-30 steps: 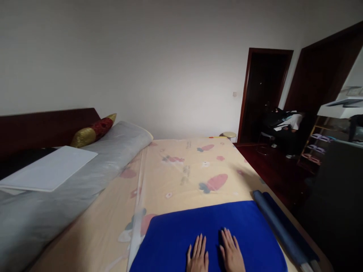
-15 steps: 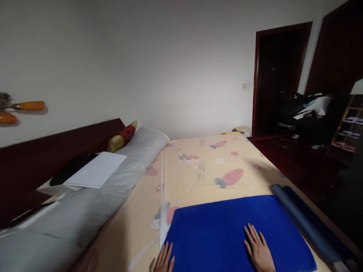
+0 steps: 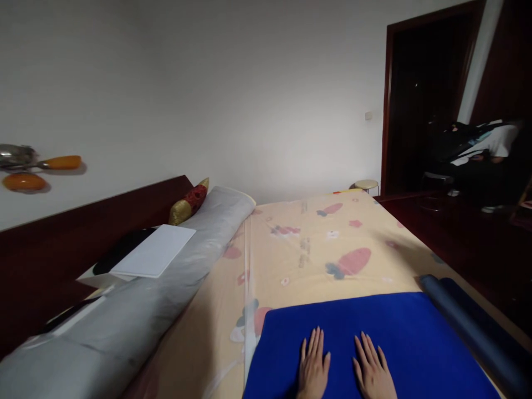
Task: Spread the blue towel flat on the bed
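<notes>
A bright blue cloth (image 3: 399, 324) lies spread flat over the near part of the bed. My left hand (image 3: 313, 367) rests palm down on it, left of its middle, fingers stretched out. To the right, my right hand (image 3: 373, 368) also lies flat on the cloth with its fingers spread. Neither hand holds anything. The cloth's near edge runs out of the bottom of the view. Beside its right edge lie dark blue rolls (image 3: 465, 327) of what looks like cloth.
A carrot-patterned sheet (image 3: 270, 260) covers the bed. Along the headboard (image 3: 103, 216) runs a long grey bolster (image 3: 199, 244), with a white board (image 3: 155, 252) on it and a red-gold cushion (image 3: 191, 202) behind. A stool (image 3: 366, 184) stands past the bed, and a person (image 3: 499, 141) bends at the right.
My left hand has moved right, from the cloth's left edge onto its surface. My right hand stays flat on the cloth. The view has shifted slightly.
</notes>
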The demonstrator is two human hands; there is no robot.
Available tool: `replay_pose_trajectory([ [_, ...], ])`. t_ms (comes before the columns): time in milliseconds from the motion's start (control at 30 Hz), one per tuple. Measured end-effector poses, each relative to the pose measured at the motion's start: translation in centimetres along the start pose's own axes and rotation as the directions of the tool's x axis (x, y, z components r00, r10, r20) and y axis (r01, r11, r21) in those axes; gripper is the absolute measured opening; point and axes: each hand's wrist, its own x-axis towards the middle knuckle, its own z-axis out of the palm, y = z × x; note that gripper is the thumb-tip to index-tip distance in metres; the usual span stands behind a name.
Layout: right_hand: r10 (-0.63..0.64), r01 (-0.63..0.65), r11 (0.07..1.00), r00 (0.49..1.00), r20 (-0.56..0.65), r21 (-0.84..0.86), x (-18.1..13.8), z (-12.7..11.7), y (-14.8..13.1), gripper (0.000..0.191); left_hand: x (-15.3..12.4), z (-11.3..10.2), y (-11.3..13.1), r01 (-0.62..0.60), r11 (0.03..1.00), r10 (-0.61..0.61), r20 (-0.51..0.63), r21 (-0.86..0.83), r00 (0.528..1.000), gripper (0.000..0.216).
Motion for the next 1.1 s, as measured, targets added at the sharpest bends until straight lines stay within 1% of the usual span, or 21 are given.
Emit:
replay_pose_trajectory([
  [67,-0.013,0.013,1.000,1.000,-0.020,-0.006,-0.2,0.3,0.3,0.061,1.4,0.4,-0.2,0.002,1.000,-0.001,0.018,-0.016,1.000,0.054],
  [100,-0.018,0.018,1.000,0.999,-0.028,-0.011,-0.2,0.4,0.4,0.062,2.0,0.4,-0.7,0.008,1.000,-0.008,0.024,-0.013,1.000,0.054],
  [167,-0.025,0.024,1.000,0.999,-0.035,-0.020,-0.2,0.1,0.3,0.063,3.0,-0.1,-2.7,0.033,0.999,-0.034,0.037,0.015,0.999,0.053],
  [300,-0.006,0.006,1.000,1.000,-0.013,-0.020,0.0,-0.9,-0.2,0.064,4.1,-2.0,-8.8,0.176,0.973,-0.184,0.038,0.149,0.982,0.053],
  [400,0.008,-0.008,1.000,1.000,0.025,-0.012,0.1,-1.6,-0.5,0.063,4.1,-3.2,-13.5,0.271,0.930,-0.283,0.012,0.249,0.959,0.054],
  [467,0.015,-0.014,1.000,0.999,0.048,-0.013,0.1,-1.9,-0.7,0.063,3.9,-3.8,-15.9,0.312,0.903,-0.324,-0.007,0.296,0.946,0.054],
  [567,0.022,-0.020,0.999,0.998,0.064,-0.032,0.1,-2.1,-0.7,0.063,3.6,-4.3,-17.9,0.344,0.880,-0.352,-0.035,0.327,0.935,0.054],
  [633,0.021,-0.018,0.999,0.998,0.064,-0.040,0.0,-2.1,-0.8,0.063,3.6,-4.6,-18.1,0.352,0.875,-0.353,-0.058,0.333,0.934,0.052],
  [700,0.018,-0.016,0.999,0.998,0.057,-0.037,0.0,-2.2,-0.8,0.063,3.9,-4.6,-17.4,0.381,0.858,-0.364,-0.116,0.346,0.924,0.052],
  [733,0.017,-0.015,0.999,0.998,0.054,-0.035,0.0,-2.2,-0.8,0.063,4.1,-4.6,-16.7,0.406,0.844,-0.372,-0.163,0.351,0.914,0.052],
  [800,0.014,-0.013,0.999,0.999,0.050,-0.034,0.1,-2.2,-0.8,0.063,4.7,-4.2,-14.5,0.455,0.823,-0.378,-0.270,0.339,0.886,0.053],
  [833,0.013,-0.011,0.999,0.999,0.050,-0.036,0.1,-2.2,-0.8,0.063,5.0,-3.8,-13.1,0.455,0.831,-0.367,-0.300,0.320,0.881,0.054],
  [867,0.011,-0.009,0.999,0.999,0.051,-0.041,0.1,-2.1,-0.8,0.063,5.2,-3.3,-11.4,0.429,0.854,-0.343,-0.303,0.294,0.889,0.054],
  [900,0.012,-0.009,0.999,0.999,0.050,-0.047,0.1,-2.1,-0.7,0.063,5.5,-2.8,-9.6,0.380,0.887,-0.306,-0.283,0.261,0.909,0.054],
  [967,0.009,-0.006,0.998,0.999,0.047,-0.059,0.1,-2.0,-0.7,0.063,5.9,-1.6,-5.5,0.236,0.956,-0.201,-0.195,0.175,0.960,0.053],
  [1000,0.006,-0.003,0.998,0.999,0.042,-0.064,0.1,-1.9,-0.7,0.063,6.1,-1.0,-3.4,0.165,0.978,-0.145,-0.159,0.124,0.977,0.054],
  [1033,0.001,0.001,0.998,0.999,0.036,-0.068,0.1,-1.9,-0.6,0.064,6.3,-0.4,-1.5,0.094,0.993,-0.084,-0.130,0.072,0.988,0.054],
  [1100,-0.013,0.015,0.997,1.000,0.026,-0.074,0.1,-1.8,-0.5,0.064,6.9,0.3,2.1,-0.031,0.999,0.029,-0.087,-0.028,0.996,0.056],
])
